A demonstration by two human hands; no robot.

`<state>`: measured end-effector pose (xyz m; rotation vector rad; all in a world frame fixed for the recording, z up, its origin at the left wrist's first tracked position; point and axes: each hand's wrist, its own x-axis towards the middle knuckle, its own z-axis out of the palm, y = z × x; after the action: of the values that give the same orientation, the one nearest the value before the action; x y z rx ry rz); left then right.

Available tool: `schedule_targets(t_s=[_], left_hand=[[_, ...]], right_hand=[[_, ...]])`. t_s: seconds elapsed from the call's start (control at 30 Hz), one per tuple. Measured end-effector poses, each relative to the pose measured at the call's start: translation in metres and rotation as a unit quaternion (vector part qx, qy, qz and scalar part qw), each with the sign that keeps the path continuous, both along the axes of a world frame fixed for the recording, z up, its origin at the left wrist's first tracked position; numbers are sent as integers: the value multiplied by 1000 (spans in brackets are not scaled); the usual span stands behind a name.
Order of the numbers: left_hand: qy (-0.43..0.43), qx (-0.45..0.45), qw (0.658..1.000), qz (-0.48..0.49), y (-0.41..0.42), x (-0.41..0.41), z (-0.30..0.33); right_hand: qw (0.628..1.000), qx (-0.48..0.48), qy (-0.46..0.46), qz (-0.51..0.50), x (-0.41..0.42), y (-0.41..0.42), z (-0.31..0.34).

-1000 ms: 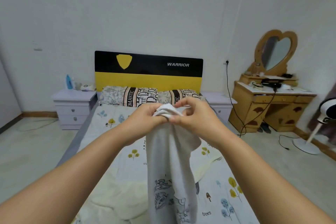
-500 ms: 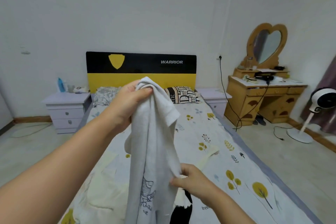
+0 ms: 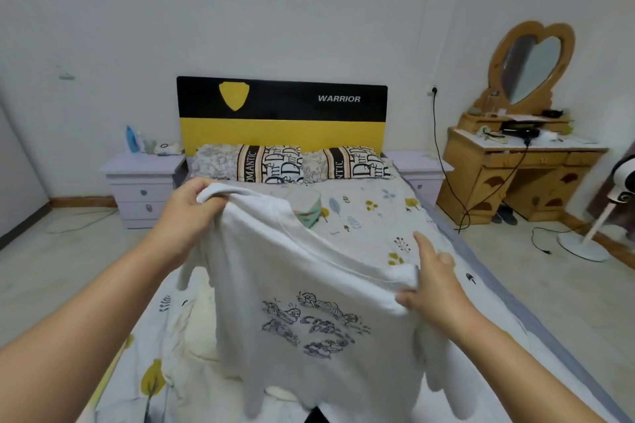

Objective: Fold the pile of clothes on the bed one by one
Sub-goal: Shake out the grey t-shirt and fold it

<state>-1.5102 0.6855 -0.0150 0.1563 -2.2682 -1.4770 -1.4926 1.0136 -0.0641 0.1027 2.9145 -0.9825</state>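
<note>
White cotton T-shirt [image 3: 309, 285] with a dark cartoon print hangs spread over the bed [image 3: 378, 216], my left hand [image 3: 185, 213] gripping one shoulder high, my right hand [image 3: 433, 285] pinching the other lower, forefinger out. Held this unevenly, it may well land creased. Leaf-print sheet [image 3: 405, 237], patterned pillows [image 3: 292, 165], yellow-and-black headboard [image 3: 281, 113]; wooden dressing table [image 3: 522, 175] right.
</note>
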Motion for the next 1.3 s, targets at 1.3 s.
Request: schedule_targets(t_s=[1.3], left_hand=[[-183, 8, 980, -72, -18, 27, -89]], right_hand=[[986, -151, -67, 38, 4, 47, 1]])
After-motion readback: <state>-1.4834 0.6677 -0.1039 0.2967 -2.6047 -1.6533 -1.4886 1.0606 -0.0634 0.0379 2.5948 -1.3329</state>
